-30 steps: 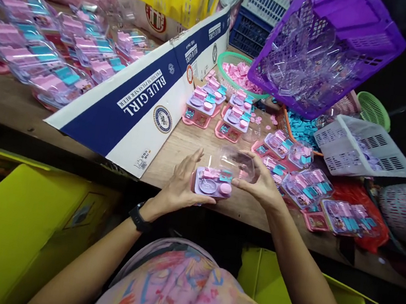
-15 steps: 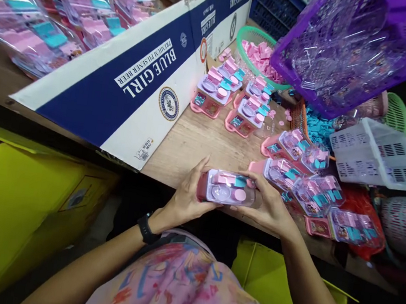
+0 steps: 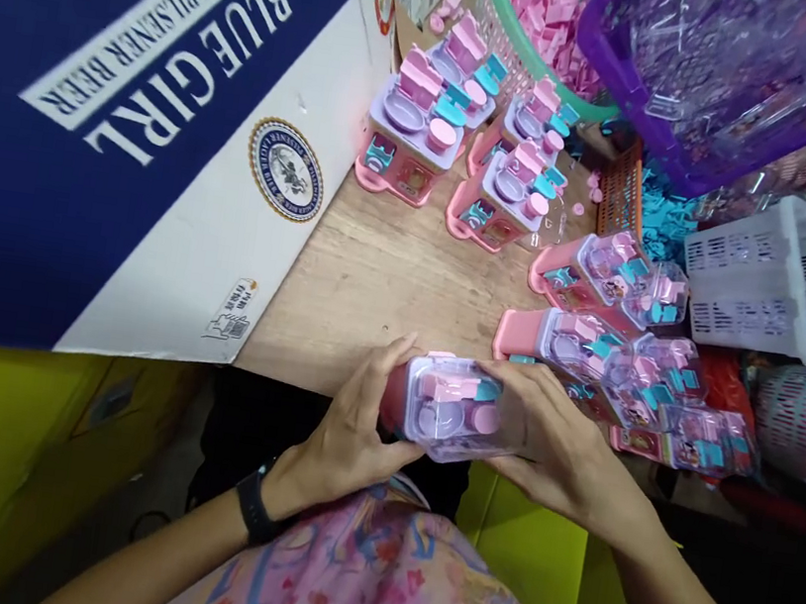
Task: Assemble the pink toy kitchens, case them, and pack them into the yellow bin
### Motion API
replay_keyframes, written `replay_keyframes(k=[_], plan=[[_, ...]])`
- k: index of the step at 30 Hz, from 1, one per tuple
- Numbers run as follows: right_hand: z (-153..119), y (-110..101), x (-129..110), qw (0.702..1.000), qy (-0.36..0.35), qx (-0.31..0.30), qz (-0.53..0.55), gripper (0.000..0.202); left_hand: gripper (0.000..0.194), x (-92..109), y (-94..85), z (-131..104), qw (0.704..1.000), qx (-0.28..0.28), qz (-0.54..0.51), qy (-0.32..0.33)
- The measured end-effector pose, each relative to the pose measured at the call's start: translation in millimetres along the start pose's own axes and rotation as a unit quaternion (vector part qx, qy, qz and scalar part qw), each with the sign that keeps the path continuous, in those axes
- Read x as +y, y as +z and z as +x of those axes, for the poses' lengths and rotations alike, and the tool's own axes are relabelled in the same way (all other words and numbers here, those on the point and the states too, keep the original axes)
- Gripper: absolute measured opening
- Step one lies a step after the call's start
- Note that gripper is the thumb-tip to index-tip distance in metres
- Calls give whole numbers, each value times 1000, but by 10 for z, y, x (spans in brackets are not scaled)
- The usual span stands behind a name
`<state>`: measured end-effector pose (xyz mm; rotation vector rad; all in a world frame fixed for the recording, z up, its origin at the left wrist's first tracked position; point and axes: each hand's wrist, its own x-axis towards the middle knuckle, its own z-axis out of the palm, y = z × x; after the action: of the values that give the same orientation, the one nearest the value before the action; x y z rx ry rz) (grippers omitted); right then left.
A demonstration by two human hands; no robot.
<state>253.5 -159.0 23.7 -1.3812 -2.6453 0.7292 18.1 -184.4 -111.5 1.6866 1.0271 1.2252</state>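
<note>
Between my two hands, over the table's front edge, is a toy kitchen set [image 3: 449,410] with a lilac top, pink and teal parts and a clear plastic cover. My left hand [image 3: 364,417] grips its pink left end, thumb along the near side. My right hand [image 3: 555,443] wraps the right end, over the clear cover; part of that end is hidden by the fingers. Uncovered toy kitchens [image 3: 412,133] stand upright on the table beyond. To the right, toy kitchens with clear covers [image 3: 580,352] stand close to my right hand.
A white-and-blue beer carton [image 3: 183,211] walls the left. At the back are a green basket of pink parts [image 3: 488,14] and a purple crate [image 3: 598,30] of clear covers. An orange basket [image 3: 623,188], a white crate [image 3: 772,284] and a teal basket [image 3: 791,422] stand right.
The view has shifted closer to the table, and the carton fills more of the left. Both hands still hold the toy kitchen set, which now sits slightly lower in view.
</note>
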Motion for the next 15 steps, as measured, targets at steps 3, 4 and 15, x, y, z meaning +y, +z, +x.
replay_keyframes(k=[3, 4, 15], plan=[[29, -38, -19, 1000, 2, -9, -2, 71, 108, -2, -9, -9, 1000, -5, 1, -5], [40, -47, -19, 1000, 2, -12, -2, 71, 108, -3, -12, -13, 1000, -5, -1, -7], [82, -86, 5, 1000, -5, -23, -6, 71, 104, 15, -24, -33, 999, -28, -14, -30]])
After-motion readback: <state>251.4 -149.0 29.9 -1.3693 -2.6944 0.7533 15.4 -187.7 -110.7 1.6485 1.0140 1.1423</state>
